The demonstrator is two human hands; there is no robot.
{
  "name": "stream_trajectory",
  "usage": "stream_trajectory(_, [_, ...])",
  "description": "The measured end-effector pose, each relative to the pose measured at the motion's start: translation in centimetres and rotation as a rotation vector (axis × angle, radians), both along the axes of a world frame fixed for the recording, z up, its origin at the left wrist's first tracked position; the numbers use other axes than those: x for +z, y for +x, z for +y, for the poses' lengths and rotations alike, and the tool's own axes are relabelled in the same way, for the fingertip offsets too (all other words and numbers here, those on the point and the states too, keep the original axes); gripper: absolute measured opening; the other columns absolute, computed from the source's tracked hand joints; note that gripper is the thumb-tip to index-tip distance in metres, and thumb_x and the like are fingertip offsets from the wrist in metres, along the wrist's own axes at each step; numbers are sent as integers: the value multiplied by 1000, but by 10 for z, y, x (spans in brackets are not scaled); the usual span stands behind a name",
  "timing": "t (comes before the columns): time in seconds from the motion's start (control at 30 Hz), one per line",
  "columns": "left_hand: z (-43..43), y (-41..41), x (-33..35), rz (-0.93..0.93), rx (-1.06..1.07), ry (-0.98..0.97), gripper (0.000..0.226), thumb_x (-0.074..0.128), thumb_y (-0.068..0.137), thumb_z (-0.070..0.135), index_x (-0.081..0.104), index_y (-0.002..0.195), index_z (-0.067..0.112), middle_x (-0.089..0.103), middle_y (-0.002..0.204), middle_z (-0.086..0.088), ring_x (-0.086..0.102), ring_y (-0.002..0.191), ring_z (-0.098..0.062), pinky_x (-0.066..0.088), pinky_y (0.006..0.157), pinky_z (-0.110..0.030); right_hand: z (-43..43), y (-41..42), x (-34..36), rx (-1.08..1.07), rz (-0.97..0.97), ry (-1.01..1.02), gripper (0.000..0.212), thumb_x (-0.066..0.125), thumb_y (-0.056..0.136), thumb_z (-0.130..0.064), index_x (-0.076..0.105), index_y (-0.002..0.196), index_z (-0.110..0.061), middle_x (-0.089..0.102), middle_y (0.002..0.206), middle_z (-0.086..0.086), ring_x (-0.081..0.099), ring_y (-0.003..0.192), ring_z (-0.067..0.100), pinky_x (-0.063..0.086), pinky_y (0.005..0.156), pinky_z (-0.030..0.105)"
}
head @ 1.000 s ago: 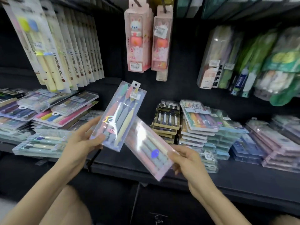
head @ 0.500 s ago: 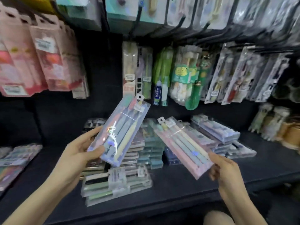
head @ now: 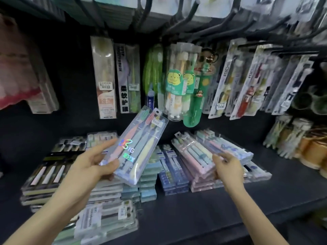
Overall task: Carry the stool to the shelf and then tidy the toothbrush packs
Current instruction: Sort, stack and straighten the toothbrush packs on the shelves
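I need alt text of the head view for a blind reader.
A person's left hand holds a clear toothbrush pack above a dark shelf, while the right hand holds a pink pack on a stack. More packs hang on hooks above.

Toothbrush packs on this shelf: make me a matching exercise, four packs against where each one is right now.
Packs:
1. holographic-label pack
2. pink pack
3. green lion pack
4. blue packs

Places:
A. hanging above the shelf
B. stacked flat on the shelf, untouched
C. gripped by the left hand, raised off the stacks
D. gripped by the right hand, lying atop the pink stack

Pairs: 1-C, 2-D, 3-A, 4-B
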State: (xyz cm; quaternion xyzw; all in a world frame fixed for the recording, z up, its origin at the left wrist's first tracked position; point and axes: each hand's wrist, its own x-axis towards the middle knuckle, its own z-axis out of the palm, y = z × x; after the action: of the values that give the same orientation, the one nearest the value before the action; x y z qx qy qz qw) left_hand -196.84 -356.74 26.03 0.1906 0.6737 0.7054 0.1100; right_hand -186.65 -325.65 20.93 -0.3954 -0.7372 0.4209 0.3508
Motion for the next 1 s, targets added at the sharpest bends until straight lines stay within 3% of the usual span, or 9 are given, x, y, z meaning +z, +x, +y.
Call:
stream_trajectory(0.17, [13, 18, -7, -42, 15, -10, 46, 63, 83, -4, 64, 112, 31, 72, 89, 16, 58, 60, -10, 48, 59, -30, 6, -3, -2, -27, -220, 214, 26, 47, 96, -21, 67, 102, -6, 62, 70, 11, 55, 65, 27, 40, 58, 30])
stream_trajectory(0.33, [20, 33, -10, -75, 30, -18, 49, 63, 82, -5, 61, 121, 25, 69, 101, -14, 54, 67, -23, 49, 53, -27, 13, 0, -2, -23, -517, 346, 40, 34, 100, -33, 67, 103, -9, 67, 98, 17, 62, 88, 33, 38, 64, 31])
stream_trajectory(0.43, [22, 37, -11, -80, 34, -30, 51, 63, 83, -5, 60, 124, 24, 67, 105, -11, 57, 79, -29, 48, 62, -32, 7, 8, 2, -116, -665, 617, 49, 28, 101, -46, 66, 103, -15, 69, 87, 7, 66, 79, 26, 32, 50, 23])
stream_trajectory(0.5, [22, 37, -10, -86, 35, -45, 51, 63, 83, -5, 60, 124, 24, 64, 111, -13, 57, 79, -30, 49, 59, -29, -2, 15, 3, -164, -579, 846, 48, 32, 99, -45, 69, 93, -14, 66, 72, 6, 63, 62, 26, 21, 44, 18])
stream_trajectory(0.57, [22, 36, -11, -100, 40, -54, 49, 62, 83, -6, 61, 121, 24, 60, 115, -20, 54, 74, -28, 49, 50, -24, -9, 16, -4, -91, -368, 1023, 46, 41, 89, -45, 74, 83, -14, 63, 68, 8, 60, 59, 28, 33, 46, 21])
stream_trajectory(0.63, [22, 35, -11, -113, 45, -45, 47, 62, 83, -7, 63, 116, 26, 58, 114, -20, 52, 68, -25, 48, 46, -21, -8, 10, -16, 99, -311, 1122, 44, 44, 84, -48, 76, 90, -19, 67, 81, 9, 63, 74, 30, 50, 63, 34])
stream_trajectory(0.73, [23, 36, -11, -124, 46, -39, 46, 63, 82, -7, 64, 115, 26, 54, 111, -13, 52, 61, -20, 49, 49, -24, 1, -5, -27, 307, -426, 1182, 44, 44, 83, -50, 73, 101, -22, 67, 91, 7, 63, 88, 30, 49, 88, 46])
stream_trajectory(0.9, [28, 38, -8, -111, 83, -89, 49, 63, 82, -6, 64, 117, 28, 26, 151, -3, 56, 62, -24, 51, 57, -32, 15, -22, -29, 229, -514, 1248, 42, 38, 84, -42, 72, 102, -26, 66, 82, 3, 58, 71, 27, 45, 69, 42])
stream_trajectory(1.0, [33, 44, -6, -159, 54, -41, 49, 63, 81, -7, 63, 120, 22, 53, 124, -4, 52, 62, -24, 47, 62, -37, 14, -25, -25, 205, -478, 1240, 44, 37, 86, -43, 73, 102, -25, 65, 80, 3, 56, 71, 27, 43, 69, 42])
